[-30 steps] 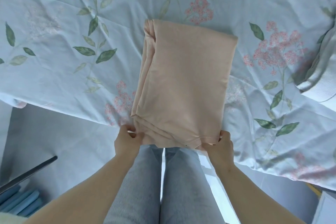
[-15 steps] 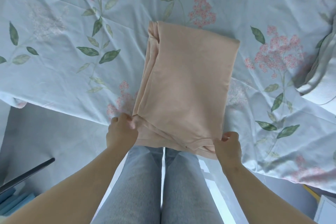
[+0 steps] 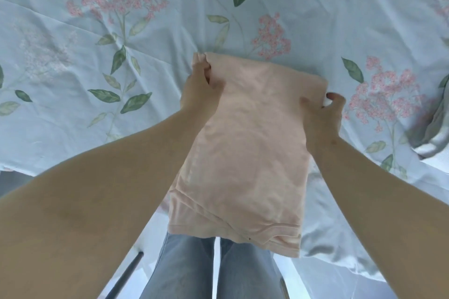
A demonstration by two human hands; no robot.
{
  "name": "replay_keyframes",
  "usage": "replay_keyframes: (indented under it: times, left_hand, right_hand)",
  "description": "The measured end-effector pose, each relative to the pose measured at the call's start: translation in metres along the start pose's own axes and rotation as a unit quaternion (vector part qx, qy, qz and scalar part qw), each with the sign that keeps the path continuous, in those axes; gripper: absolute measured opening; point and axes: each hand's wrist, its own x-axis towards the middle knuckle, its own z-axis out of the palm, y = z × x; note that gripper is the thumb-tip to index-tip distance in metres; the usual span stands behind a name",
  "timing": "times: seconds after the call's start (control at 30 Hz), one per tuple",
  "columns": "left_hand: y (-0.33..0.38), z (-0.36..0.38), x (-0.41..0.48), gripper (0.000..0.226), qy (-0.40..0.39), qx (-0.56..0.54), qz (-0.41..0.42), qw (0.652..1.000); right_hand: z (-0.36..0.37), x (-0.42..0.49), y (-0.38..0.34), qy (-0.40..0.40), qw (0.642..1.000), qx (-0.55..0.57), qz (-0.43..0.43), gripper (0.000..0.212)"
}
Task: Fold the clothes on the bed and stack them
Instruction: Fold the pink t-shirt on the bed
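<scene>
A peach folded garment (image 3: 245, 148) lies at the near edge of the bed (image 3: 97, 31), a long rectangle whose near end hangs over the edge above my legs. My left hand (image 3: 198, 87) grips its far left corner, fingers curled round the fabric. At the far right corner my right hand (image 3: 323, 114) pinches the cloth between thumb and fingers. Both arms reach forward along the garment's sides.
The bed carries a light blue sheet with pink flowers and green leaves. A white and grey garment (image 3: 435, 133) lies bunched at the right edge. A dark bar (image 3: 126, 274) stands on the floor at lower left, beside my jeans.
Both hands have left the garment's near edge and moved forward to its far corners, where they now grip it. My head has leaned in closer over the bed.
</scene>
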Motion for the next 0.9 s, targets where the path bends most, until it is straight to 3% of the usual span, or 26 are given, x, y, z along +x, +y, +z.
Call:
replay_keyframes:
  times: [0.1, 0.17, 0.27, 0.33, 0.4, 0.43, 0.53, 0.73, 0.9]
  left_hand:
    - [-0.003, -0.007, 0.014, 0.028, 0.036, 0.002, -0.003, 0.999]
    - [-0.01, -0.01, 0.017, 0.027, 0.059, -0.009, -0.028, 0.998]
    - [-0.011, -0.011, 0.021, 0.054, 0.061, -0.034, -0.106, 0.992]
    - [-0.005, -0.013, 0.027, 0.077, 0.017, -0.057, -0.144, 0.988]
    - [0.004, -0.015, 0.036, 0.075, -0.026, -0.099, -0.151, 0.983]
    - [0.008, -0.017, 0.042, 0.068, -0.04, -0.109, -0.157, 0.981]
    - [0.02, -0.025, 0.055, 0.042, -0.075, -0.077, -0.134, 0.985]
    - [0.059, -0.042, 0.096, 0.038, -0.101, -0.197, -0.065, 0.973]
    - [0.12, -0.055, 0.129, 0.027, -0.026, -0.214, 0.03, 0.976]
  right_hand:
    - [0.002, 0.021, -0.018, -0.024, 0.999, -0.023, -0.038, 0.013]
    - [-0.002, 0.028, -0.022, -0.031, 0.996, -0.063, -0.062, 0.018]
    - [-0.002, 0.03, -0.021, -0.025, 0.996, -0.057, -0.061, 0.012]
    - [-0.001, 0.03, -0.021, -0.05, 0.998, -0.036, -0.03, 0.036]
    - [-0.001, 0.034, -0.026, -0.09, 0.996, -0.023, -0.012, 0.058]
    - [-0.001, 0.036, -0.031, -0.107, 0.994, -0.029, -0.01, 0.053]
    - [-0.005, 0.047, -0.047, -0.121, 0.991, -0.047, -0.012, 0.014]
    - [-0.007, 0.081, -0.099, -0.101, 0.992, 0.009, -0.077, 0.027]
    - [0.0, 0.103, -0.167, -0.074, 0.986, 0.039, -0.143, 0.026]
